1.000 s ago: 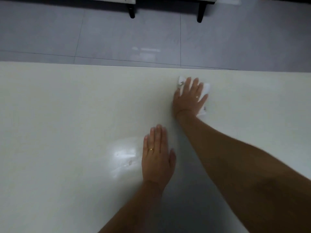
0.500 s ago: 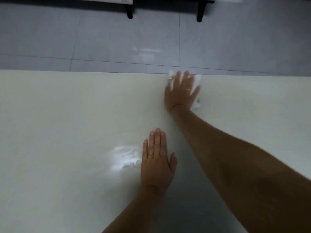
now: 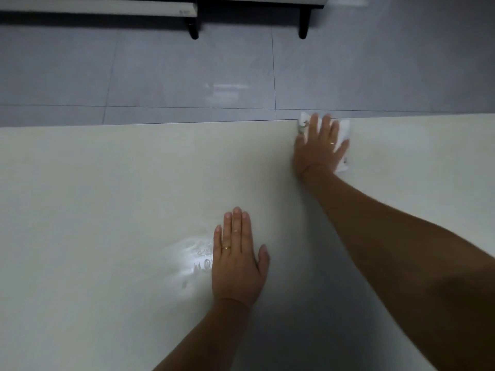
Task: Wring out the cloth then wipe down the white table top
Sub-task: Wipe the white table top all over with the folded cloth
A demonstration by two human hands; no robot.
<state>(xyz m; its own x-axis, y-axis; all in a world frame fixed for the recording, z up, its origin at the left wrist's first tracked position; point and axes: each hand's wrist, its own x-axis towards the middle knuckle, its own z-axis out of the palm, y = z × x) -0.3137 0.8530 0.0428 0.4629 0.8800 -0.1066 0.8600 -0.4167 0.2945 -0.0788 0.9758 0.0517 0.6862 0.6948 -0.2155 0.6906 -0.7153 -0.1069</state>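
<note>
The right hand lies flat, fingers straight and spread, pressing the cloth onto the tabletop at its far edge. Most of the cloth is hidden under that hand; only white corners show beyond the fingertips and by the little finger, with a faint print too blurred to read. The left hand rests palm down nearer the person, fingers straight and together, well apart from the cloth. A bright wet glare sits just left of it. Both forearms are cut off by the frame.
</note>
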